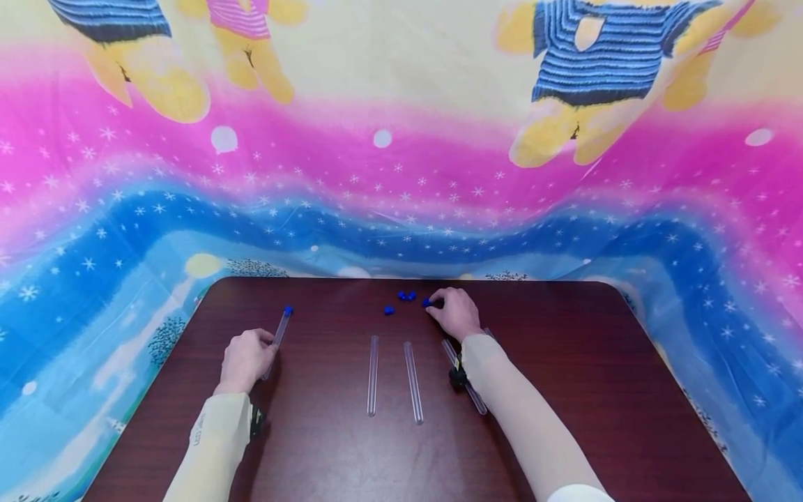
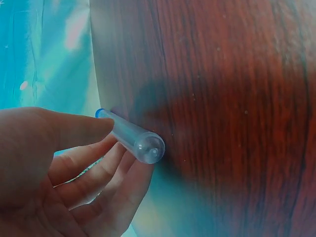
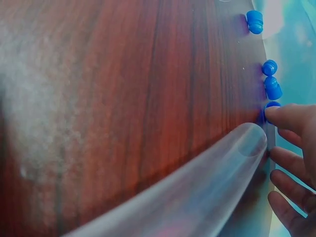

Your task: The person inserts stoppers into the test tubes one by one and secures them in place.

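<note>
My left hand pinches a clear test tube between thumb and fingers at the table's left side. A blue stopper plugs the tube's far end; its rounded end points towards the camera in the left wrist view. At the back of the table, the thumb and index finger of my right hand pinch another blue stopper, partly covered by the thumb in the right wrist view. Just left of that hand lie two blue stoppers close together, with a third stopper a little apart.
Two uncapped test tubes lie side by side mid-table. Under the right forearm lies another tube, and one more tube peeks out beyond the sleeve. A patterned cloth hangs behind the dark wooden table.
</note>
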The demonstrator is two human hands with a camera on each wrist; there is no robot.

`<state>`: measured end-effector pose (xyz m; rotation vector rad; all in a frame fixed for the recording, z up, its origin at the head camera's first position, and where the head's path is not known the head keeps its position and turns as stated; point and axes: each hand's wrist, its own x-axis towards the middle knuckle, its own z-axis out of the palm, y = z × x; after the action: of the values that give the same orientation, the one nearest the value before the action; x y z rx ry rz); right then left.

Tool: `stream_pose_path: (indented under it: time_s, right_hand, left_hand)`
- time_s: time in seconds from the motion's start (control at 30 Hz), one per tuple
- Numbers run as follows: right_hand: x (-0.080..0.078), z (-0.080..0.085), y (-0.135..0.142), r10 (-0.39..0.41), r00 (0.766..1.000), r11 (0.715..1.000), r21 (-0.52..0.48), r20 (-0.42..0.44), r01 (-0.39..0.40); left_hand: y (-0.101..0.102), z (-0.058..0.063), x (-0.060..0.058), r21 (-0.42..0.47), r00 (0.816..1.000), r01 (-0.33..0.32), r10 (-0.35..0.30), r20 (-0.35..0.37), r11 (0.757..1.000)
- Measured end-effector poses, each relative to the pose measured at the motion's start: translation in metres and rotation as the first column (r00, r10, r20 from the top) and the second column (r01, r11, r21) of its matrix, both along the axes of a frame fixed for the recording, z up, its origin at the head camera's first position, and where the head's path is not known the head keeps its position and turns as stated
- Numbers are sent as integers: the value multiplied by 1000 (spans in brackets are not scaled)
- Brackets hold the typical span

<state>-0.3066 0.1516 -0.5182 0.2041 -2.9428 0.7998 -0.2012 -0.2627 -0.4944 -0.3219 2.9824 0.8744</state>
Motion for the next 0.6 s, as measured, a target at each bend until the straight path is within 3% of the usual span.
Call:
stream_pose_path:
  time_s: [0.3, 0.6]
  right_hand:
    - [1, 3, -6, 3, 1000, 1000, -9, -2, -3]
    - [-1, 1, -10, 22, 1000, 1000, 2, -11, -22]
  left_hand:
    - [1, 2, 1, -59, 1000, -1, 2, 14, 998]
    - [1, -1, -1, -64, 1000, -5, 5, 6, 998]
